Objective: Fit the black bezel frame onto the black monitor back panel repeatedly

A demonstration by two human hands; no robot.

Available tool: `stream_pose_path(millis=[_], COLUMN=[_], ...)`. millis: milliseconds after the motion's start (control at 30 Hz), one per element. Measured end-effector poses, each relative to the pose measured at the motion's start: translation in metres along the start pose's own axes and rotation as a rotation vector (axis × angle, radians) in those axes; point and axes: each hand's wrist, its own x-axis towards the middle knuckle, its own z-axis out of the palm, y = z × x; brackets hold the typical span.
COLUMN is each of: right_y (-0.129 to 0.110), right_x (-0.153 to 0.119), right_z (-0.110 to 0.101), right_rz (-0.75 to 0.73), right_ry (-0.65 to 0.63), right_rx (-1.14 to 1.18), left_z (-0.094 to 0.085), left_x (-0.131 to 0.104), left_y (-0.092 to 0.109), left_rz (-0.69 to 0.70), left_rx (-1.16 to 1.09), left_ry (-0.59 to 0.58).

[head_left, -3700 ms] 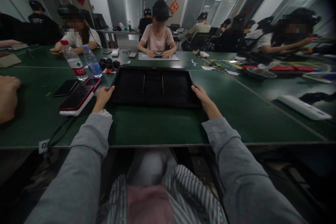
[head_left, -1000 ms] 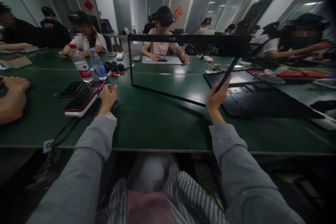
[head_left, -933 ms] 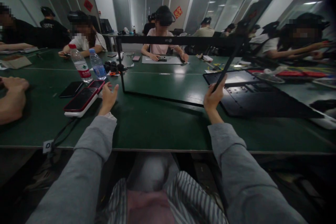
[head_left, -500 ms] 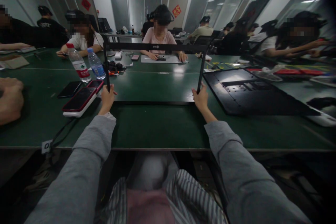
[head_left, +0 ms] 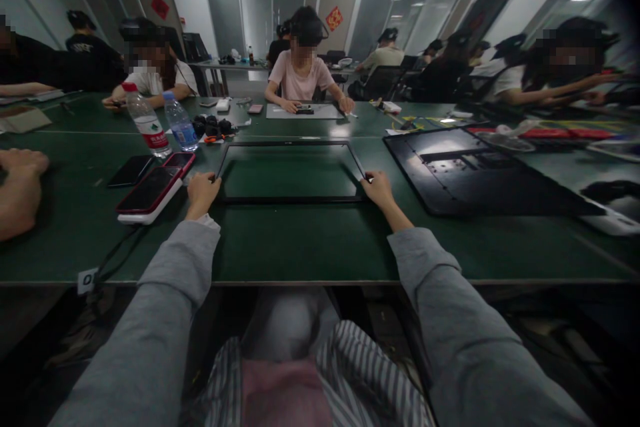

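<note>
A thin black monitor frame (head_left: 295, 200), rectangular and hollow, is low over the green table (head_left: 300, 247) in front of me; its near edge looks to rest on the tabletop. My left hand (head_left: 203, 195) is closed on its left side bar. On the opposite bar, my right hand (head_left: 380, 191) grips with thumb and fingers. Through the hollow middle the green surface shows. To the right of my right hand lies a large black back panel (head_left: 465, 173) of a screen, inner side up.
Left of my left hand lie a red-edged phone (head_left: 150, 188) on a white block and a dark phone (head_left: 131, 171). Behind them stand a red-capped bottle (head_left: 150, 127) and a blue-capped bottle (head_left: 181, 123). Another person's hand (head_left: 20, 190) rests at far left. A person (head_left: 303, 73) sits opposite.
The frame's far edge has come down, from standing upright to lying nearly flat. Both my hands have stayed on its side bars.
</note>
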Motion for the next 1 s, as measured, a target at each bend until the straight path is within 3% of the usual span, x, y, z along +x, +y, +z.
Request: stream_pose_path(millis=[467,567,733,867,1000], right_y=[-0.003,-0.006,-0.006,-0.006,-0.012], right_x=[-0.005,-0.006,-0.004,-0.004,-0.010], right_z=[0.000,-0.001,-0.001,-0.003,-0.014], right_rz=[0.052,0.069,0.089,0.036,-0.179], right_ry=[-0.065,-0.072,-0.051,-0.024,0.093], right_rx=[-0.202,-0.207,-0.168,-0.134,-0.216], left_z=[-0.003,-0.008,-0.018,-0.019,-0.016], left_x=[-0.002,-0.006,-0.020,-0.023,-0.018], left_y=[0.005,0.013,0.027,0.030,0.026], left_rz=[-0.033,0.117,0.408,0.447,0.412], left_rx=[0.027,-0.065,-0.158,-0.166,-0.169], left_ry=[-0.115,-0.164,-0.413,-0.464,-0.433])
